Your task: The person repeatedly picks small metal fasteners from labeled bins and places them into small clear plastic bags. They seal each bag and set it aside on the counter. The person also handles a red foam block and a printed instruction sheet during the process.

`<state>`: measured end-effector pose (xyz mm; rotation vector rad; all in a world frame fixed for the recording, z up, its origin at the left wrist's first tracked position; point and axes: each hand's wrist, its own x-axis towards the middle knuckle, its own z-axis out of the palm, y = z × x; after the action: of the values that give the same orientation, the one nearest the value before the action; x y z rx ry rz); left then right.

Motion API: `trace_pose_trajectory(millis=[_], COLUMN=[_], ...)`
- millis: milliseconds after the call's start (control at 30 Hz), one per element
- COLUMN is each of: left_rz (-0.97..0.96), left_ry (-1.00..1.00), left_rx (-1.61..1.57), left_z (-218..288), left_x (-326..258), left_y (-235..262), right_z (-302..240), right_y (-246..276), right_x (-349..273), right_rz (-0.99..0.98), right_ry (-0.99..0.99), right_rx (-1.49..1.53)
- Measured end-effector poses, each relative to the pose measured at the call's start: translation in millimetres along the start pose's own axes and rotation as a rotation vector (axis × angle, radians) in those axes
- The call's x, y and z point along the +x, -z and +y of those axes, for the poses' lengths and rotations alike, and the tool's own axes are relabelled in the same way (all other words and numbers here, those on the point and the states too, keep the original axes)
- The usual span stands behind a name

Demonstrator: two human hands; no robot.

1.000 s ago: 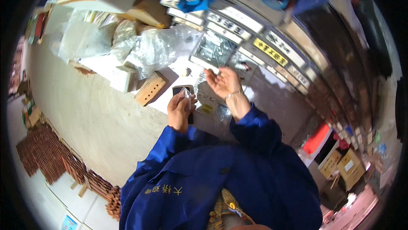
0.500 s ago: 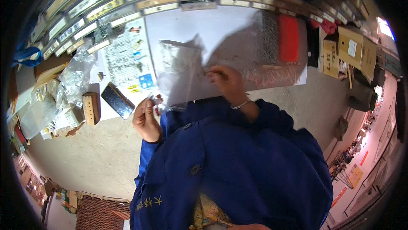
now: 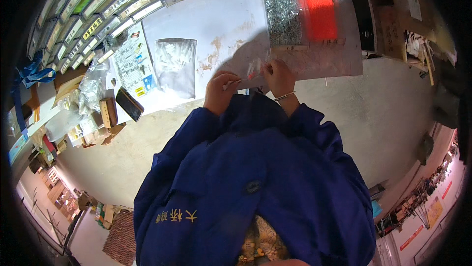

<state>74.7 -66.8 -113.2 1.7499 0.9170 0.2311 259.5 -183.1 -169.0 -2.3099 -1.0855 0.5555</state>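
At the table's front edge my left hand (image 3: 221, 92) pinches a small clear plastic bag (image 3: 253, 68) with a bit of red in it. My right hand (image 3: 280, 78), wearing a bracelet, is closed at the bag's other side with its fingertips pressed together. The shadow there hides the exact grip. To the left lies a larger clear bag of white pieces (image 3: 175, 59), flat on the white tabletop (image 3: 216, 15). Beyond my right hand stand a tray of small silver metal pieces (image 3: 282, 13) and a tray of small red pieces (image 3: 318, 8).
Labelled drawers (image 3: 142, 5) line the table's back. On the left are a printed sheet (image 3: 132, 57), a phone (image 3: 130, 104), a wooden block with holes (image 3: 108, 112) and crumpled plastic bags (image 3: 93, 89). Cardboard boxes (image 3: 410, 8) stand at the right.
My left hand has moved right to meet my right hand, bringing the small bag. The larger bag, upright near my left hand before, now lies on the table. The view has shifted.
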Motion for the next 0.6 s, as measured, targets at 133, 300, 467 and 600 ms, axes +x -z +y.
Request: trace_pose_trajectory(millis=[133, 300, 467, 600], left_rz=[-0.006, -0.132, -0.098, -0.009], left_ry=[-0.292, -0.419, -0.145, -0.014], left_rx=[0.167, 0.172, -0.089, -0.406], left_z=[-1, 0, -7, -22], left_x=[14, 22, 6, -4], left_y=[-10, -10, -5, -4], right_z=[-4, -17, 6, 18], right_y=[4, 8, 18, 11], right_x=[-8, -30, -21, -6], right_rz=[0.011, -0.039, 0.21, 0.359], right_ry=[0.094, 0.408, 0.116, 0.195], right_rx=[0.123, 0.215, 0.189, -0.081])
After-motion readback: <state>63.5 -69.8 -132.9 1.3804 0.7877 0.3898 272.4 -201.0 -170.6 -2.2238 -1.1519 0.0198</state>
